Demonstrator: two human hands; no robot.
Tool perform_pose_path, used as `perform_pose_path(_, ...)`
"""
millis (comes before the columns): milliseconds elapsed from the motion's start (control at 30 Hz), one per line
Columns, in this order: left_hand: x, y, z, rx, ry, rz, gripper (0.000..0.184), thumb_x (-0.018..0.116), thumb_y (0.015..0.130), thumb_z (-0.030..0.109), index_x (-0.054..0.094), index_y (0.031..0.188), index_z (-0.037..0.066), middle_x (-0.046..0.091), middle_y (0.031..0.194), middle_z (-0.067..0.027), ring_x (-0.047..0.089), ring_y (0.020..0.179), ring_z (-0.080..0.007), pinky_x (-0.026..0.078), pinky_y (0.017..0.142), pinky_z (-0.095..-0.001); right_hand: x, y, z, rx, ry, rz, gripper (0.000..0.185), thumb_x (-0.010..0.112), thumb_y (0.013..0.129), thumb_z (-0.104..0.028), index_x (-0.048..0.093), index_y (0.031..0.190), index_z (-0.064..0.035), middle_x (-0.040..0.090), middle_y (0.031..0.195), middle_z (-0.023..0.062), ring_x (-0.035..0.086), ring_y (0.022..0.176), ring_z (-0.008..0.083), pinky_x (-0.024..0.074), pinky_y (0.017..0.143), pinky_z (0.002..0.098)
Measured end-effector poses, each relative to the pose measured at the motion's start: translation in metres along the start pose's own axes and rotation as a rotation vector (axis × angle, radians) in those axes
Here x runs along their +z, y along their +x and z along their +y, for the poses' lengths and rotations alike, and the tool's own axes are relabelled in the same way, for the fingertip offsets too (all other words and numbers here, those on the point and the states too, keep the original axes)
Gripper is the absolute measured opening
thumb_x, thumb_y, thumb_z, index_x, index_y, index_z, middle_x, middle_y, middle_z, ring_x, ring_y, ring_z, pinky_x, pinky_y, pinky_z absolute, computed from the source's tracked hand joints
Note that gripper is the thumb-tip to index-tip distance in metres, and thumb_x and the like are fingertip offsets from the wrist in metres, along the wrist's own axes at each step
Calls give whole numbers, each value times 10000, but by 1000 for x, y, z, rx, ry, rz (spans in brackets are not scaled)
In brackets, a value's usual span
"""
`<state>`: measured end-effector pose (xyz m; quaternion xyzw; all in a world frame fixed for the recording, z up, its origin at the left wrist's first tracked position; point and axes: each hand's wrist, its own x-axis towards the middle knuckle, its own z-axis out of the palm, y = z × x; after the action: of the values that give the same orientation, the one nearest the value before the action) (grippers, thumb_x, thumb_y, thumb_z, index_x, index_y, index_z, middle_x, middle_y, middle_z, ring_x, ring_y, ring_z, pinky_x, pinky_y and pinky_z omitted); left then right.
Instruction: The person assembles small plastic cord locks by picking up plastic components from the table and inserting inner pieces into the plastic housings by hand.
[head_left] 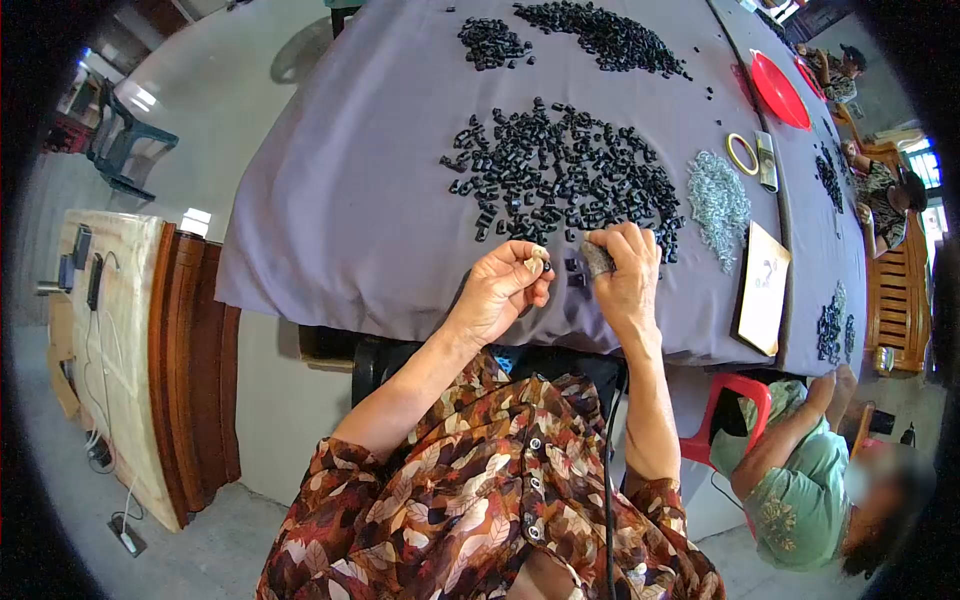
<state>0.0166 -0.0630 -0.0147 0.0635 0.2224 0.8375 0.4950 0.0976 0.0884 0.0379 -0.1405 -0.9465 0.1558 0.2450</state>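
At the front edge of the cloth-covered table, my left hand (503, 285) is closed in a pinch. A small black plastic piece (547, 266) shows at its fingertips, and something beige (538, 254) covers a fingertip or thumb tip. My right hand (630, 275) is closed around a grey, rough-looking lump (598, 259), whose kind I cannot make out. Just beyond both hands spreads a large pile of small black plastic pieces (560, 170). A few loose black pieces (575, 279) lie between the hands.
Farther back lie more black piles (610, 40). To the right are a heap of small clear pieces (716, 205), a tape roll (742, 154), a cardboard sheet (764, 290) and a red basin (779, 90). A person in green (800, 490) sits close on the right; others work beyond.
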Motion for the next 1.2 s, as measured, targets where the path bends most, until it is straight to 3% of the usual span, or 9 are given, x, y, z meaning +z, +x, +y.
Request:
perform_pose_path(67, 0, 0, -1, 2, -3, 7, 74, 573, 863, 99, 563, 929, 67, 594, 845, -46, 526, 685, -107, 439, 620, -253, -3, -4, -3, 21, -20, -49, 164, 656, 649, -79, 631, 811, -90, 535, 806, 44, 472, 811, 251, 348, 722, 365)
perform_pose_path(300, -1, 1, -2, 28, 27, -7, 72, 569, 865, 94, 563, 928, 61, 599, 859, -54, 544, 685, -115, 449, 620, -260, 13, -16, -11, -12, -123, -122, 254, 575, 581, 16, 637, 807, -81, 526, 804, 51, 468, 829, 260, 338, 730, 368)
perform_pose_path(533, 0, 1, -3, 35, 34, -10, 87, 573, 860, 85, 566, 940, 51, 603, 862, -66, 548, 682, -119, 456, 617, -262, 14, -8, -5, -56, -93, -158, 183, 564, 660, -9, 608, 820, -87, 530, 794, 56, 476, 803, 256, 344, 713, 366)
perform_pose_path(667, -1, 1, -4, 41, 52, -16, 94, 575, 859, 82, 569, 947, 51, 603, 862, -68, 547, 683, -118, 454, 622, -266, 20, 3, 7, -82, 4, 12, 130, 642, 705, -104, 613, 832, -96, 552, 766, 38, 498, 769, 239, 365, 688, 356)
perform_pose_path(767, -3, 1, -5, 39, 26, -21, 96, 575, 858, 80, 573, 950, 52, 602, 861, -71, 548, 685, -117, 452, 623, -266, 3, 8, 12, 2, 107, 171, 127, 652, 723, -89, 604, 838, -70, 563, 784, 59, 497, 760, 255, 379, 694, 364)
perform_pose_path(833, -2, 0, -5, 34, 37, -18, 99, 576, 858, 81, 576, 952, 54, 601, 860, -74, 545, 685, -116, 449, 621, -265, -13, 2, 13, 76, 30, 105, 99, 629, 734, -75, 603, 830, -70, 561, 763, 67, 500, 744, 261, 379, 697, 367)
perform_pose_path(1000, 0, 1, -4, 28, 57, -7, 93, 578, 857, 82, 574, 946, 57, 596, 862, -73, 535, 685, -113, 439, 616, -263, -19, -29, -3, 33, -46, -108, 145, 652, 714, -129, 617, 847, -84, 560, 761, 53, 507, 751, 245, 368, 675, 354)
perform_pose_path(1200, 0, 1, -4, 35, 81, 1, 73, 565, 865, 78, 569, 934, 57, 591, 867, -65, 527, 689, -111, 431, 619, -257, 2, -38, -4, 33, -73, -116, 291, 567, 588, 29, 589, 863, -64, 518, 780, 76, 501, 773, 269, 387, 688, 374)
